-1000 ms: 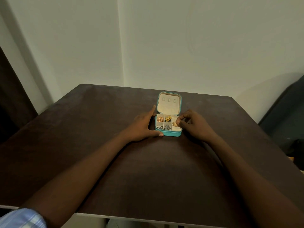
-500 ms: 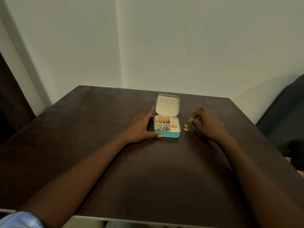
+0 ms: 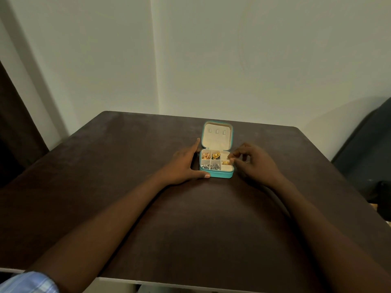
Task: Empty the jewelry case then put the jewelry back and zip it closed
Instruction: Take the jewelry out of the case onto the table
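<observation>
A small teal jewelry case (image 3: pixel 216 174) lies open on the dark table (image 3: pixel 137 149), with its cream lid (image 3: pixel 217 136) standing up at the back. Its divided tray holds rose-gold pieces (image 3: pixel 205 155), gold pieces (image 3: pixel 216 155) and silver pieces (image 3: pixel 211 166). My left hand (image 3: pixel 184 166) braces the case's left side, thumb at the front corner. My right hand (image 3: pixel 256 166) is at the case's right edge. Its thumb and forefinger are pinched on a gold ring (image 3: pixel 226 163) in the right compartment. The table just right of the case is hidden by this hand.
A dark upholstered seat (image 3: pixel 366 144) stands off the table's right edge. A dark curtain (image 3: pixel 12 127) hangs at the left. Pale walls rise behind the table's far edge. The near half of the table is crossed by both my forearms.
My right hand carried a gold piece out of the case and set it on the table to the right. It has now come back to the right compartment. My left hand has stayed put.
</observation>
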